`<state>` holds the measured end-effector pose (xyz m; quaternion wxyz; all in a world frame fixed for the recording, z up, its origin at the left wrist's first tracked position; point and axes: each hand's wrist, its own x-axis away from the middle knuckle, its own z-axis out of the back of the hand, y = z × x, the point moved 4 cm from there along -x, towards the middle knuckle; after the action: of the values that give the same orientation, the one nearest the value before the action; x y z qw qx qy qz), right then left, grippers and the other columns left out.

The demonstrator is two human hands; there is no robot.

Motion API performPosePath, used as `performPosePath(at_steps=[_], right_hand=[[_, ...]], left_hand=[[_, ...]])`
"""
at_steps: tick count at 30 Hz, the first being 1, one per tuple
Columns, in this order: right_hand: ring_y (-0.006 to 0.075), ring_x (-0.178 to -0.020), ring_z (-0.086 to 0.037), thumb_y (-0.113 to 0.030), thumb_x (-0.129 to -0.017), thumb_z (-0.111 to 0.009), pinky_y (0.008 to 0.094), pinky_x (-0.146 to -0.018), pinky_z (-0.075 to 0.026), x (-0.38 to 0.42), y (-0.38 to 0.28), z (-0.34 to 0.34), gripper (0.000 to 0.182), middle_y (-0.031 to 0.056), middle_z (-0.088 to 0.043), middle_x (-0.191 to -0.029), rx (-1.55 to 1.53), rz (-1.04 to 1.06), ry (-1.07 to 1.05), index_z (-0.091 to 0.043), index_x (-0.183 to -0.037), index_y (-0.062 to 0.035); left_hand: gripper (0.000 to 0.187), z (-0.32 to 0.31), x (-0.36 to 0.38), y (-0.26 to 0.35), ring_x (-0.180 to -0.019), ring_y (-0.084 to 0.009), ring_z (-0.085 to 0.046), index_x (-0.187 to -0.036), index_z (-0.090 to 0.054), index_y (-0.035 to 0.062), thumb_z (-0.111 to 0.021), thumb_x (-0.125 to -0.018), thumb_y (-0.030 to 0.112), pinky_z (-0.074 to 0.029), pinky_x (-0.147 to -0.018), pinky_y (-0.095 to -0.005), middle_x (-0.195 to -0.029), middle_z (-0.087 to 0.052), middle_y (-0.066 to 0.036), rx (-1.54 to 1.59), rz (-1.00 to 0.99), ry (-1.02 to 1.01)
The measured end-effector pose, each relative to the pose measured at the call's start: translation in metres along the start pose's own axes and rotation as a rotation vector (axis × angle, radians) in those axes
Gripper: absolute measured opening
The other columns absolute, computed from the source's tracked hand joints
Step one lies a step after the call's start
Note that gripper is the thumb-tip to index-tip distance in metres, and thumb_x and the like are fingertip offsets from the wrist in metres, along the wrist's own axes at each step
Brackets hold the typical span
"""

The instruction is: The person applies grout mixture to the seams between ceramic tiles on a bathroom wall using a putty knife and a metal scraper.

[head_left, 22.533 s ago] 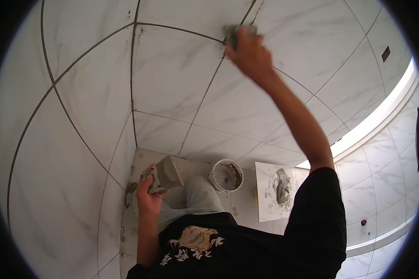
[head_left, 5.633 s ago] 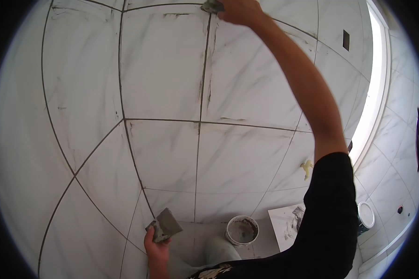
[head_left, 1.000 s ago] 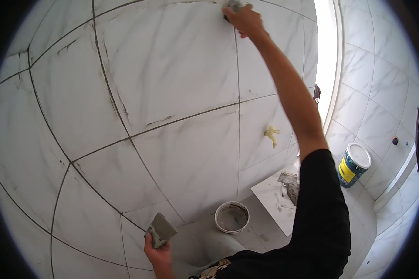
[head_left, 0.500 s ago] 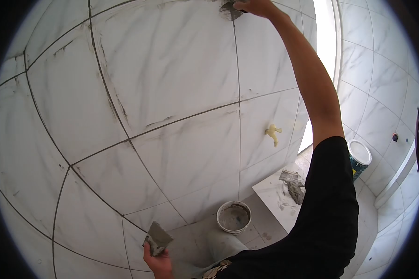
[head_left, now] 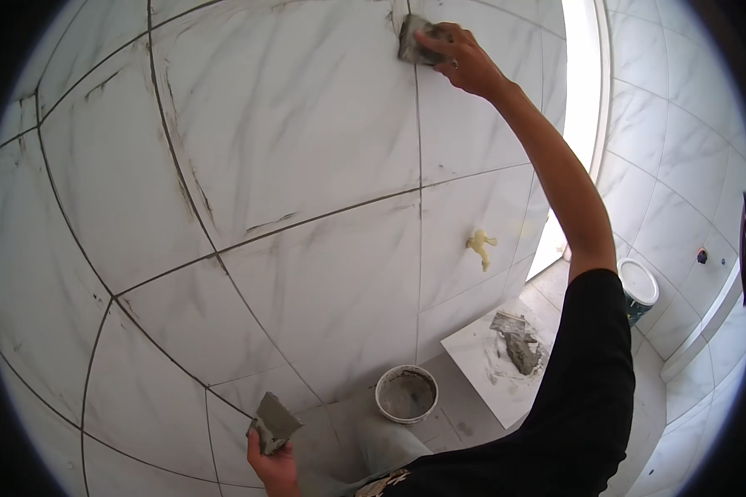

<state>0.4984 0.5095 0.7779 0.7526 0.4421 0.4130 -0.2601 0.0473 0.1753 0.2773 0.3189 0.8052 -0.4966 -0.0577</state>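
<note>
Near the top of the white marbled tile wall (head_left: 307,108), my right hand (head_left: 470,68) presses a small grey scraper (head_left: 413,37) over a vertical joint. Its fingers are closed on the tool, which is smeared with grout. At the lower left, my left hand (head_left: 275,468) grips a flat, squarish scraper (head_left: 280,417) with wet grey grout on its face. Dark grout fills many of the joints, with smears beside several. The handles of both tools are hidden by my fingers.
A pale yellow tap (head_left: 480,248) sticks out of the wall. On the floor stand a white bucket (head_left: 380,406) with grey residue and a lidded tub (head_left: 638,283). A white board (head_left: 479,377) carries a heap of grout (head_left: 522,354). A bright opening (head_left: 580,99) lies at right.
My right hand has moved down along the vertical joint with its scraper, and more of the tool shows. My left hand still holds its scraper low; the view has shifted slightly.
</note>
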Motion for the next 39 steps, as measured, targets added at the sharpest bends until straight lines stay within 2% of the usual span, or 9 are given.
performPosePath(at_steps=[4, 8, 12, 16, 18, 23, 30, 37, 39], right_hand=[[0.0316, -0.106, -0.056, -0.001, -0.076, -0.07, 0.0404, -0.095, -0.052, 0.023, 0.019, 0.018, 0.071, 0.0129, -0.053, -0.126, 0.361, -0.218, -0.417, -0.058, -0.139, -0.0315], [0.0339, -0.095, -0.06, -0.02, -0.077, -0.075, 0.0391, -0.083, -0.053, -0.025, 0.033, 0.055, 0.059, 0.0174, -0.06, -0.102, 0.159, -0.19, -0.109, -0.062, -0.135, -0.0246], [0.0351, -0.119, -0.058, -0.038, -0.093, -0.053, 0.0479, -0.096, -0.047, -0.111, 0.078, 0.019, 0.055, 0.0193, -0.058, -0.136, 0.247, 0.18, -0.129, -0.056, -0.136, -0.0036], [0.0363, -0.121, -0.056, -0.039, -0.091, -0.058, 0.0475, -0.091, -0.051, -0.112, 0.03, 0.003, 0.053, 0.022, -0.068, -0.112, 0.449, 0.083, -0.597, -0.06, -0.129, -0.0036], [0.0363, -0.093, -0.066, -0.029, -0.075, -0.074, 0.0426, -0.084, -0.055, -0.06, -0.001, 0.009, 0.055, 0.0244, -0.061, -0.115, -0.172, -0.347, -0.4, -0.065, -0.128, -0.0237], [0.0358, -0.097, -0.065, -0.025, -0.075, -0.075, 0.0438, -0.086, -0.055, 0.05, -0.063, 0.017, 0.053, 0.02, -0.061, -0.117, 0.096, -0.324, -0.543, -0.066, -0.127, -0.0244], [0.0338, -0.12, -0.054, 0.0, -0.077, -0.074, 0.0403, -0.106, -0.047, 0.036, -0.033, 0.008, 0.071, 0.0132, -0.049, -0.139, -0.098, 0.04, -0.096, -0.054, -0.141, -0.0229], [0.0329, -0.103, -0.057, -0.018, -0.078, -0.074, 0.0417, -0.093, -0.052, 0.056, -0.063, 0.023, 0.062, 0.0144, -0.053, -0.116, 0.307, -0.27, -0.697, -0.059, -0.137, -0.0277], [0.0348, -0.089, -0.06, -0.028, -0.08, -0.074, 0.0426, -0.085, -0.051, 0.028, -0.043, 0.029, 0.051, 0.018, -0.057, -0.102, 0.035, -0.354, -0.321, -0.065, -0.129, -0.0197]], left_hand=[[0.024, 0.018, 0.0, -0.002, -0.081, -0.0136, -0.07, -0.112, -0.065, 0.0166, -0.059, -0.096, 0.034, -0.053, -0.05, -0.0262, -0.103, -0.072, 0.002, -0.021, 0.009, 0.065], [0.025, 0.016, -0.012, -0.007, -0.08, -0.016, -0.071, -0.113, -0.062, 0.0154, -0.059, -0.096, 0.033, -0.058, -0.05, -0.0287, -0.1, -0.071, 0.0, -0.009, 0.076, -0.001], [0.026, -0.007, -0.005, 0.002, -0.077, -0.0162, -0.071, -0.113, -0.062, 0.0144, -0.059, -0.096, 0.033, -0.058, -0.05, -0.0282, -0.1, -0.072, -0.002, -0.083, 0.032, 0.001], [0.026, 0.002, -0.007, -0.006, -0.078, -0.0164, -0.071, -0.114, -0.062, 0.0134, -0.059, -0.097, 0.032, -0.059, -0.049, -0.0293, -0.102, -0.072, -0.003, -0.019, 0.019, -0.009], [0.026, 0.015, -0.007, -0.01, -0.079, -0.0166, -0.071, -0.114, -0.062, 0.0133, -0.059, -0.097, 0.032, -0.059, -0.049, -0.0298, -0.103, -0.072, -0.003, -0.007, 0.035, 0.002], [0.026, 0.012, -0.005, -0.016, -0.08, -0.0164, -0.071, -0.116, -0.061, 0.0132, -0.06, -0.096, 0.031, -0.058, -0.048, -0.0298, -0.101, -0.071, -0.002, -0.02, 0.114, 0.023], [0.024, -0.017, -0.011, -0.003, -0.075, -0.012, -0.07, -0.111, -0.064, 0.0161, -0.06, -0.096, 0.035, -0.054, -0.048, -0.0261, -0.096, -0.072, 0.002, -0.116, 0.028, -0.02], [0.027, 0.0, -0.009, -0.018, -0.082, -0.0138, -0.071, -0.116, -0.063, 0.014, -0.058, -0.098, 0.032, -0.057, -0.049, -0.0276, -0.103, -0.072, -0.001, -0.05, 0.102, -0.047], [0.026, -0.001, -0.007, -0.018, -0.084, -0.0141, -0.071, -0.116, -0.063, 0.0139, -0.058, -0.098, 0.032, -0.057, -0.05, -0.028, -0.104, -0.072, -0.001, -0.08, 0.126, -0.059]])
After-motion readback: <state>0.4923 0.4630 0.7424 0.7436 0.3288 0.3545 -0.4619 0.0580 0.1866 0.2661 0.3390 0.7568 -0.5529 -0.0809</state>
